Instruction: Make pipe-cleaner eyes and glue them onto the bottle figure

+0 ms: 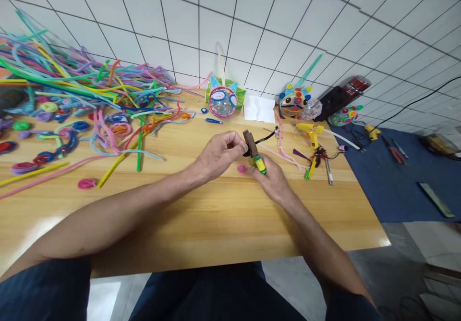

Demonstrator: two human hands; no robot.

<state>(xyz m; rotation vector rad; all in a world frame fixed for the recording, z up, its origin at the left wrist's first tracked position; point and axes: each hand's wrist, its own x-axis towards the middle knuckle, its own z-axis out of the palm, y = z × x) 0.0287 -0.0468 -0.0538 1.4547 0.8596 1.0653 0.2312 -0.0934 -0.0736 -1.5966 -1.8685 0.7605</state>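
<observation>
The lap in dark cloth sits at six o'clock, below the near edge of the wooden table (216,225). From eight o'clock the left forearm reaches in long and low, nearly straight, to the left hand (221,155), which is turned inward with its back up. Its thumb and forefinger are closed together on a small dark piece (247,153) at the head of the pliers (256,155), the other fingers curled. The right forearm slants up from five o'clock; the right hand (272,179) is wrapped around the green and yellow handles, holding the pliers tilted, head away from the body, at the centre of the dial. A small pink coil (242,168) lies just below, between the hands. At nine o'clock are colourful fuzzy coils (45,156); at three, a pen (329,172), then a blue mat (414,177) with a red-handled tool (394,151). A yellow glue gun (310,132) lies between two and three. Farther off, a heap of fuzzy sticks (90,80) spreads at ten, a clear ball with blue ears (222,102) stands at eleven, white paper (259,108) at twelve, and another decorated ball (293,102) between one and two, before the tiled wall (252,32).
</observation>
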